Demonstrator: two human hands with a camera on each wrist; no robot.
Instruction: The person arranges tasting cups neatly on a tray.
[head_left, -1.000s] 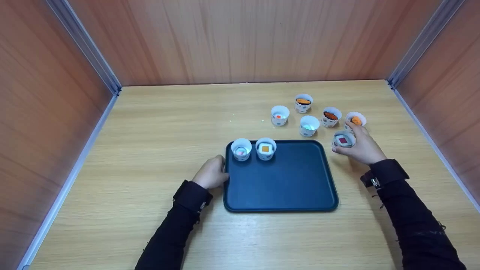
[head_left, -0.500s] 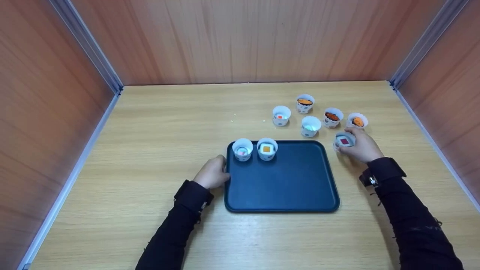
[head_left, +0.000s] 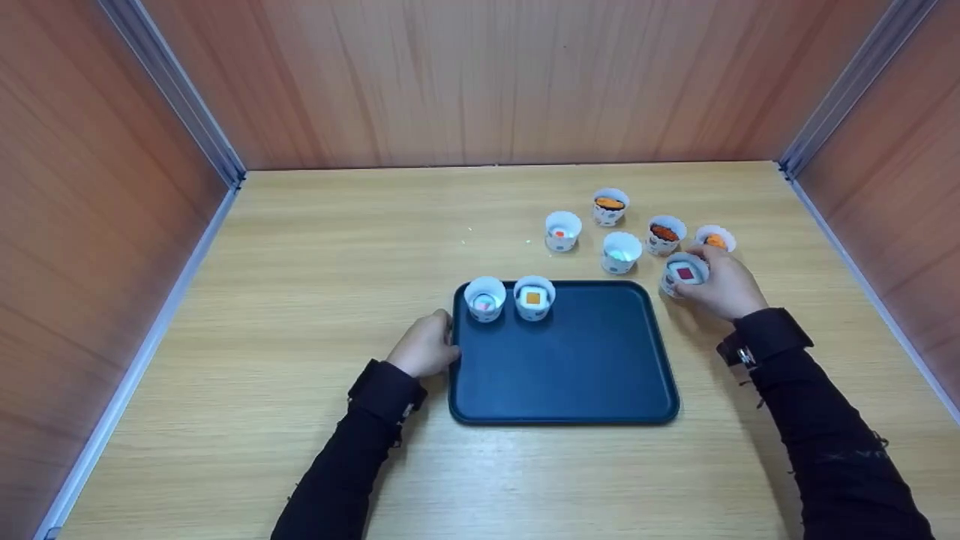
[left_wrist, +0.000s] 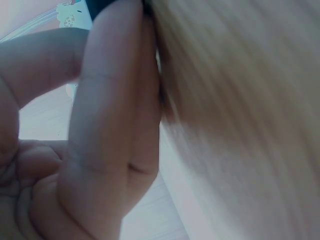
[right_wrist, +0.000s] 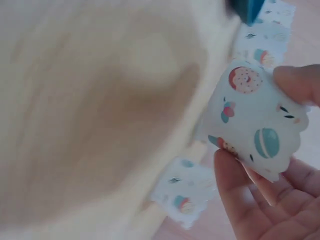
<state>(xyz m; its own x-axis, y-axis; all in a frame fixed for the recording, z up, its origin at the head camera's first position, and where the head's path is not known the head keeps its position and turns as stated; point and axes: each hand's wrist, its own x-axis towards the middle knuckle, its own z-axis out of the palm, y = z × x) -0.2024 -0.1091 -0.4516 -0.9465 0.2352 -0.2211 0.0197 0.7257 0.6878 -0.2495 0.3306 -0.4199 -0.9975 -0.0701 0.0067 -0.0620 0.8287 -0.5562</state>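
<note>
My left hand [head_left: 424, 345] grips the left edge of a dark rectangular tray [head_left: 585, 360]. In the left wrist view its fingers [left_wrist: 107, 90] reach a dark corner of the tray at the top. Two patterned paper baking cups stand at the tray's far left: one cup [head_left: 484, 313] with something pale pink inside, the other cup [head_left: 533, 313] with a white piece bearing an orange square. Right of the tray, my right hand [head_left: 724, 285] holds another paper baking cup [right_wrist: 252, 117] between thumb and fingers. A white piece with a dark red square [head_left: 685, 274] lies in it.
Beyond the tray stand several more paper cups, among them a cup [head_left: 562, 238] with a red bit, a pale-filled cup [head_left: 621, 262] and a cup [head_left: 663, 244] with reddish-brown filling. Wood-grain panels [head_left: 495, 82] enclose the tabletop [head_left: 337, 247] at the back and sides.
My right hand has shifted the held cup slightly left and away from me, beside the cup with orange filling. The left hand stays at the tray's edge.
</note>
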